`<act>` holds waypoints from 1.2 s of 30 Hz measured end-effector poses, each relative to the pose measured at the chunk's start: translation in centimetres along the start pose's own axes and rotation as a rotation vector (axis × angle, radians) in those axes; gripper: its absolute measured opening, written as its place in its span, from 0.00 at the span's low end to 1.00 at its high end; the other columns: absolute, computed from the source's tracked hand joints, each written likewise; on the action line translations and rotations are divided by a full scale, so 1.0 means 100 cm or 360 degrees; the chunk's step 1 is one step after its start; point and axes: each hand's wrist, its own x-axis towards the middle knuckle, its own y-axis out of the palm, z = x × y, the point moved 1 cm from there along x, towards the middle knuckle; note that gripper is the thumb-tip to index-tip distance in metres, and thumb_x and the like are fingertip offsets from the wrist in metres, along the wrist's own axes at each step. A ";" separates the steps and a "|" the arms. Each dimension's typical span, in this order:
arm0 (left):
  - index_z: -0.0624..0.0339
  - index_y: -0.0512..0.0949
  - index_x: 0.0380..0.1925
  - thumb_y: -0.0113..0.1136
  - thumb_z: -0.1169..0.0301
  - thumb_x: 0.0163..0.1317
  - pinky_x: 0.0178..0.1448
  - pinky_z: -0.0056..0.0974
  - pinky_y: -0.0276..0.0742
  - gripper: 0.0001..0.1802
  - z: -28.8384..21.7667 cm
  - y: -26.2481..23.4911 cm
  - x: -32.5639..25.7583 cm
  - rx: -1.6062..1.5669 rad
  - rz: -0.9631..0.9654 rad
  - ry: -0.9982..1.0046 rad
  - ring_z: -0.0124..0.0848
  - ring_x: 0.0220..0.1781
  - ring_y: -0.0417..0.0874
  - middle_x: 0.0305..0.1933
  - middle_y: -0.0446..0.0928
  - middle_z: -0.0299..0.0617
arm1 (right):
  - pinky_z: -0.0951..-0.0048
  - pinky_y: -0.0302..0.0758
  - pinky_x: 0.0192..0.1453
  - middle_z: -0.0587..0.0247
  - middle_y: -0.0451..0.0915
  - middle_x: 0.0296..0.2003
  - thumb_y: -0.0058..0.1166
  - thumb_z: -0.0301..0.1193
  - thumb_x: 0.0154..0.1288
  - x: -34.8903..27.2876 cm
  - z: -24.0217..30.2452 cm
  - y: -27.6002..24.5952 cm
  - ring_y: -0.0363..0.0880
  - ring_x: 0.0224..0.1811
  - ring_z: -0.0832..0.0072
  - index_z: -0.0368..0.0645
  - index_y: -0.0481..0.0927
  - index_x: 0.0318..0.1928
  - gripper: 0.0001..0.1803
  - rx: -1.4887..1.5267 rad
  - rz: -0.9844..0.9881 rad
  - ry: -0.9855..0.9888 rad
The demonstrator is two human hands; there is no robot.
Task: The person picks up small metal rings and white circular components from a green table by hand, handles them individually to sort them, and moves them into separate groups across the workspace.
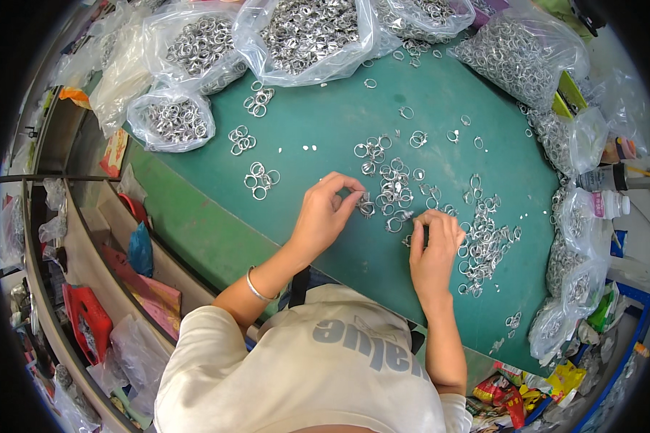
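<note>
Many silver-coloured metal rings lie on a green table (318, 130). My left hand (323, 213), with a bangle on its wrist, is closed in a pinch on a few rings (366, 206) near the table's middle. My right hand (435, 249) has its fingers bent together beside the central ring pile (395, 186); whatever sits between its fingertips is too small to make out. Just right of that hand spreads a larger heap of rings (484, 242). Three small ring clusters lie to the left, one of them a group of rings (260, 180) nearest my left hand.
Clear plastic bags full of rings, such as a large open bag (310, 36) and a smaller bag (172, 121), line the far edge. More ring bags (574, 216) run down the right, beside a white bottle (611, 204). Shelving (115, 267) with a red basket (88, 325) stands left.
</note>
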 end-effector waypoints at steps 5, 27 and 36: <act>0.65 0.79 0.36 0.57 0.82 0.62 0.21 0.24 0.55 0.05 0.005 -0.001 -0.001 -0.0051 0.0066 -0.0143 0.12 0.18 0.62 0.28 0.77 0.31 | 0.62 0.61 0.50 0.61 0.76 0.39 0.54 0.20 0.59 0.000 -0.004 -0.011 0.71 0.43 0.64 0.40 0.76 0.40 0.08 -0.0149 0.0000 0.0087; 0.66 0.78 0.48 0.56 0.75 0.65 0.19 0.18 0.50 0.13 0.005 -0.009 0.005 -0.0784 0.0175 -0.0605 0.08 0.19 0.62 0.36 0.84 0.38 | 0.72 0.72 0.41 0.57 0.80 0.30 0.54 0.21 0.61 -0.052 -0.049 -0.085 0.75 0.33 0.71 0.35 0.80 0.37 0.04 0.0247 -0.0064 0.0642; 0.66 0.80 0.46 0.55 0.78 0.64 0.22 0.21 0.62 0.11 0.015 -0.007 0.010 -0.0401 0.0034 -0.0246 0.14 0.21 0.68 0.38 0.82 0.36 | 0.69 0.70 0.37 0.59 0.79 0.33 0.56 0.22 0.61 -0.160 -0.119 -0.150 0.75 0.34 0.70 0.36 0.80 0.40 0.06 -0.0462 -0.0390 0.1043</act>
